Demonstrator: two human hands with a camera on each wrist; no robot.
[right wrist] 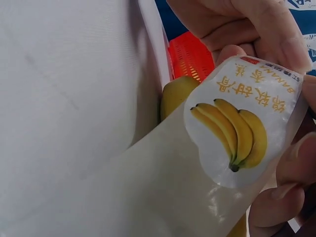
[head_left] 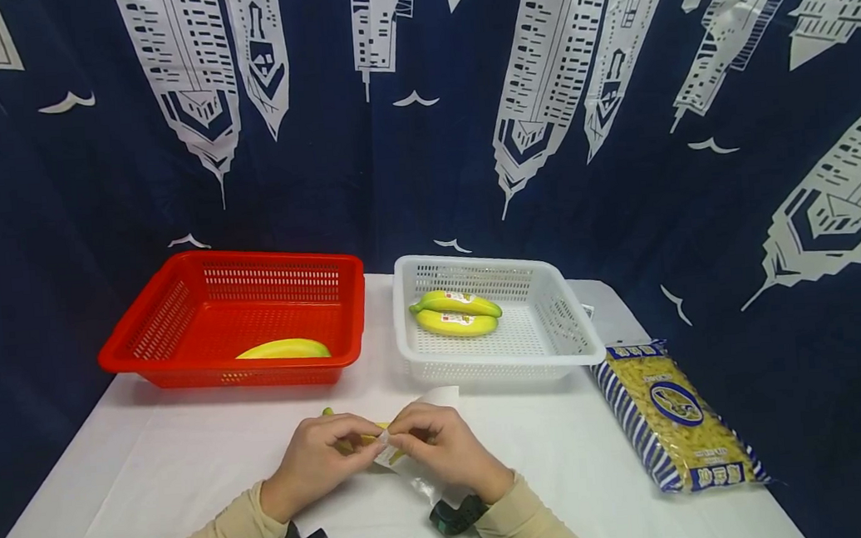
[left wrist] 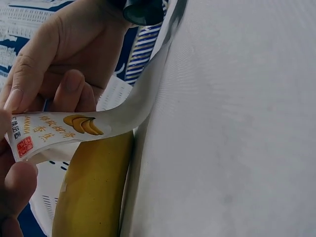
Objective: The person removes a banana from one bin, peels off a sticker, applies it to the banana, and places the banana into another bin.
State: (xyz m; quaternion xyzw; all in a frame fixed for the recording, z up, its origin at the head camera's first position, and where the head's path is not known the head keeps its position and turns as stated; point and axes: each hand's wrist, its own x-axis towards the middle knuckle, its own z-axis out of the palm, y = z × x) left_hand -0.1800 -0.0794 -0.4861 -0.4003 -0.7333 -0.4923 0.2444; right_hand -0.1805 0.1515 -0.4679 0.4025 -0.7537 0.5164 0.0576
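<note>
Both hands meet over the near middle of the table in the head view. My left hand (head_left: 325, 460) and my right hand (head_left: 446, 445) pinch the same end of a strip of banana stickers (right wrist: 232, 133). A sticker on it shows a printed bunch of bananas and orange characters. The backing strip curves away from the fingers toward the table, as the left wrist view shows. Beneath the strip lies a yellow banana (left wrist: 94, 187), its greenish stem peeking out beyond my left hand in the head view; the hands hide most of it there.
A red basket (head_left: 283, 308) at the back left holds a banana (head_left: 286, 348). Beside it, a white basket (head_left: 532, 320) contains two bananas (head_left: 457, 324) bearing stickers. A pasta bag (head_left: 677, 418) lies at the table's right edge. A dark printed curtain (head_left: 409, 179) hangs behind.
</note>
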